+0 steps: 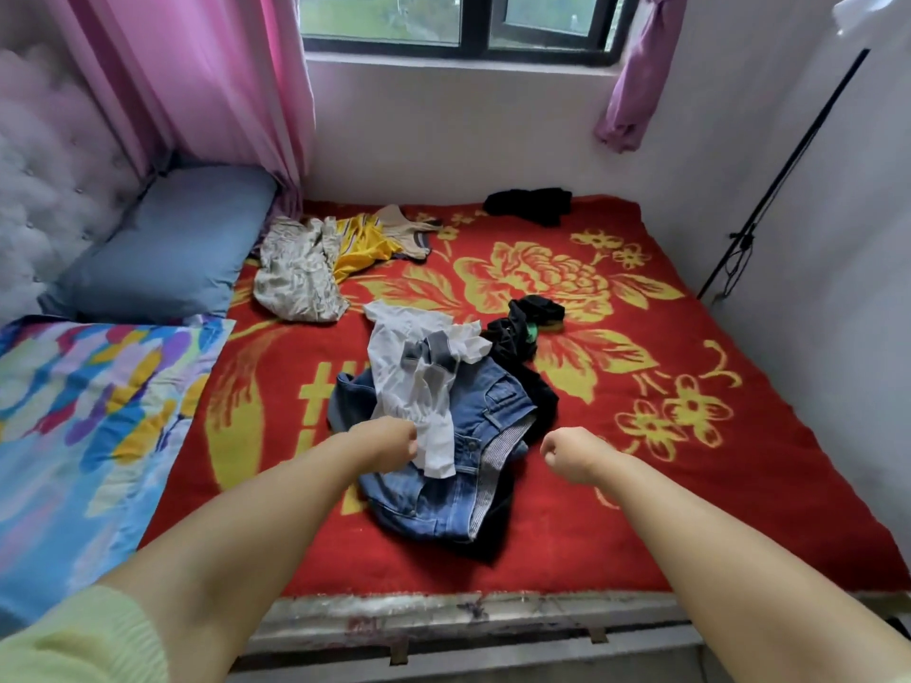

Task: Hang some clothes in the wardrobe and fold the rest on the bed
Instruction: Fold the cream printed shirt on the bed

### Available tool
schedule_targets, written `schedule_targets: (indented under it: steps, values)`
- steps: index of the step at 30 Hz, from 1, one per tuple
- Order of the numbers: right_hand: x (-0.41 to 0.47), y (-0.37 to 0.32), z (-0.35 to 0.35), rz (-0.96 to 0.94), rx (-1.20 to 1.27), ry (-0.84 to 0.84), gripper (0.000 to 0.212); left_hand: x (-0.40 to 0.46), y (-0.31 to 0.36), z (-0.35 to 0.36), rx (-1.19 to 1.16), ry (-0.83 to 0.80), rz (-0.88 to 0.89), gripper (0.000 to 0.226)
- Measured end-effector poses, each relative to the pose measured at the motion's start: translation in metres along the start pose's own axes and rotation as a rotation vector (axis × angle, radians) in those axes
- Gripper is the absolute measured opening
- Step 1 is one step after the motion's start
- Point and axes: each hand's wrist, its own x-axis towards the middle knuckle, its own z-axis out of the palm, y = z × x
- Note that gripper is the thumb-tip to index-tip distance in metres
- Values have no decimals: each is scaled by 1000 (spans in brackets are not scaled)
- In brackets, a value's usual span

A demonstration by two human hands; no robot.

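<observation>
Two pillows [162, 248] beside scattered clothes [305, 268]

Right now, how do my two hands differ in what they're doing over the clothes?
The left hand grips the white garment lying on the jeans; the right hand is a fist holding nothing. The left is over the pile, the right over bare red blanket beside it. Both have curled fingers and reach forward, level with each other.
</observation>
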Motion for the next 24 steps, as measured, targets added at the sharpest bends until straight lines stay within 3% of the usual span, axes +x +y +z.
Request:
schedule_targets:
  steps: [5,11,14,17,21,24]
  values:
    - [77,17,-16,-36,-15,-101,32,64,-2,-3,-72,-55,-25,39]
    - [184,12,-45,-161,-50,-180,32,129,-28,-6,-222,-73,-184,33]
    - [239,4,-42,-210,-91,-228,31,165,-38,-1,-277,-52,-228,26]
    - [288,-18,-27,-237,-94,-279,28,201,-49,8,-327,-48,-282,35]
    - [348,-56,6,-212,94,-161,48,255,-82,21,-412,124,-409,37]
    - [388,-83,28,-130,351,-12,68,299,-110,32,-468,314,-515,56]
